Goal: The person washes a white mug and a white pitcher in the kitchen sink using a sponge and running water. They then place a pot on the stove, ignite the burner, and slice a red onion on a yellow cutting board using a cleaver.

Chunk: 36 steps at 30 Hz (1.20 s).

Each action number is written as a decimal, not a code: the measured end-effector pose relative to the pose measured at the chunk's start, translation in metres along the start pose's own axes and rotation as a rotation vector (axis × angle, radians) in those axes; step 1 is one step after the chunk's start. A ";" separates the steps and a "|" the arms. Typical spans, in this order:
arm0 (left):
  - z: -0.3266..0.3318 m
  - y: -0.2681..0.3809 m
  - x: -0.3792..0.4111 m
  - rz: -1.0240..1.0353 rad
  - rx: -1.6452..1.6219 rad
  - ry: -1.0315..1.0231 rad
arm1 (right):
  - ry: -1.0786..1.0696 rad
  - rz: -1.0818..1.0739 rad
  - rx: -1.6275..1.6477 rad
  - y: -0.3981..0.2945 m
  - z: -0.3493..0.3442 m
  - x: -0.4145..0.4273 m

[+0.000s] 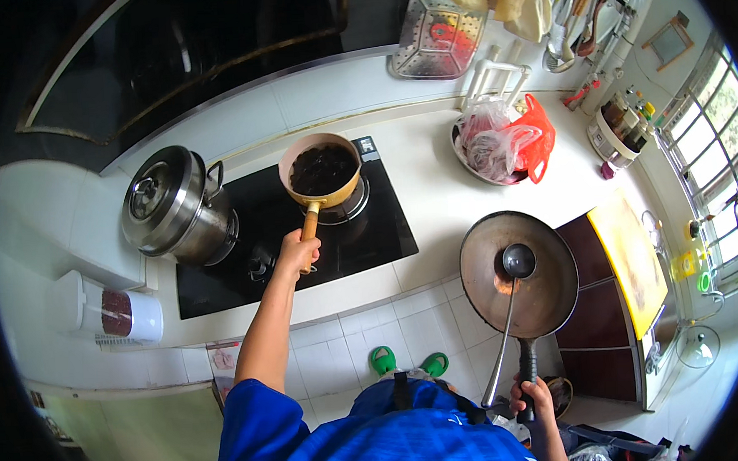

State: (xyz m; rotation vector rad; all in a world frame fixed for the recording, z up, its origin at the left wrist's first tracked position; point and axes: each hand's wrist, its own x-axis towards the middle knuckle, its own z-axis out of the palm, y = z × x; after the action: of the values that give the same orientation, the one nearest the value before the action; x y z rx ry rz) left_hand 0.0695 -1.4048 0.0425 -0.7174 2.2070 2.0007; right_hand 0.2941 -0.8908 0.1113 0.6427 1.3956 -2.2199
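My left hand (299, 253) grips the wooden handle of a small saucepan (336, 193), which has a pale pink inside, a yellowish outside and dark contents. The saucepan is over the right burner (361, 199) of the black glass hob; whether it rests there or is lifted, I cannot tell. At the lower right my right hand (534, 397) is closed round the black handle of a wok (550, 283), held above the floor beside the counter. A metal ladle (519, 261) lies in the wok, its long handle sticking out over the rim towards me.
A lidded steel pot (180, 206) stands on the hob's left side. Plastic bags (496, 142) fill a round pan on the counter. A yellow-edged cutting board (630, 260) lies at the right near the sink. White containers (142, 314) stand at the left end of the counter.
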 end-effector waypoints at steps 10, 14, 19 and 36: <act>0.012 -0.002 0.012 -0.035 -0.001 0.042 | 0.024 0.014 0.057 0.011 -0.041 -0.009; 0.012 0.004 0.011 -0.094 -0.038 0.006 | 0.008 -0.008 0.031 0.011 -0.044 -0.008; -0.017 0.025 -0.002 -0.249 -0.222 -0.206 | 0.037 -0.056 0.032 0.022 -0.029 -0.012; -0.091 -0.039 0.020 0.424 1.201 -0.220 | 0.308 -0.162 0.237 0.085 0.068 -0.027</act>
State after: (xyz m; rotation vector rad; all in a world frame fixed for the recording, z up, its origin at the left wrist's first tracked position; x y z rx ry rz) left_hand 0.0892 -1.4991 0.0123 0.1294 2.8913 0.4414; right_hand 0.3550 -0.9829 0.0926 1.0234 1.3777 -2.5225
